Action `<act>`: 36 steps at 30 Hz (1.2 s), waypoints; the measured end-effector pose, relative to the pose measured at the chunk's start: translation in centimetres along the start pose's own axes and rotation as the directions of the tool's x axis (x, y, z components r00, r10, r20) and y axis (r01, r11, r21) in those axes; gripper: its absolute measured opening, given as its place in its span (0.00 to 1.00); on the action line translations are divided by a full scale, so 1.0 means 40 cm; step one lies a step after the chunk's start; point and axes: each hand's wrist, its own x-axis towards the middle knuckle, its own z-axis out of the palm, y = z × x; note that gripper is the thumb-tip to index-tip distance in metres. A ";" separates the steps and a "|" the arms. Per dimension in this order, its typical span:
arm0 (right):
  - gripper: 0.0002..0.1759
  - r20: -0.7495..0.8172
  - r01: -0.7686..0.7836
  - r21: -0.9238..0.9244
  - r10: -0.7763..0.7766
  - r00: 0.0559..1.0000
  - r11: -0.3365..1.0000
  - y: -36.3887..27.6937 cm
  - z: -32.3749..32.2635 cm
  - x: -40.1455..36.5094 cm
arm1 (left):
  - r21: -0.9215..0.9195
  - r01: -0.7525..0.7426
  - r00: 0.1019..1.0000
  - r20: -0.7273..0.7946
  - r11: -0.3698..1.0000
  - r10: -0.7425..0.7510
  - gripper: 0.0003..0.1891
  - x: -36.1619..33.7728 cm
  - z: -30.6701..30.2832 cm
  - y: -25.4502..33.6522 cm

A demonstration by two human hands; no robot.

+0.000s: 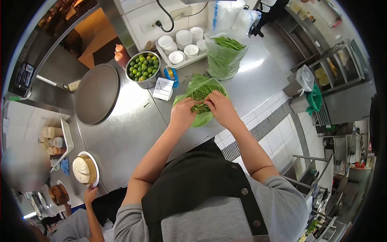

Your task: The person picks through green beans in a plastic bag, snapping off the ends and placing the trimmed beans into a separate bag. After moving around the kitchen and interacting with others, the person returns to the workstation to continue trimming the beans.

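Left hand [184,113] and right hand [221,106] close together, both pinched on green beans [200,108] at open plastic bag [204,120].

Facing the counter [121,149], having beans [207,89] in the near bag [203,119], the far bag [223,66] behind, dishes [184,36] in the tray [189,62] left of that. Having limes [143,66] in the pot [150,83] farther left, then the pan [96,93].

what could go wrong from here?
1. Green beans could spill: the left hand and right hand are over an open bag near the counter's edge.
2. The taller bag has beans poking out its top; a knock might tip it.
3. A co-worker's hand is at the white plate; a bump could upset its load.
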 end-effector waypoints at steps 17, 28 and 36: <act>0.07 0.058 -0.237 0.504 0.242 0.969 0.830 0.090 0.085 0.022 | -0.968 0.176 0.853 0.061 0.177 -0.519 0.12 0.072 -0.090 -0.036; 0.06 0.188 -0.182 0.512 0.097 0.977 0.840 -0.066 0.216 0.049 | -0.989 0.086 0.729 -0.020 0.121 -0.685 0.10 -0.012 -0.063 -0.051; 0.05 0.164 0.084 0.372 -0.155 0.974 0.924 -0.083 0.250 -0.028 | -0.960 0.224 0.606 0.271 -0.167 -0.748 0.09 -0.162 0.003 -0.204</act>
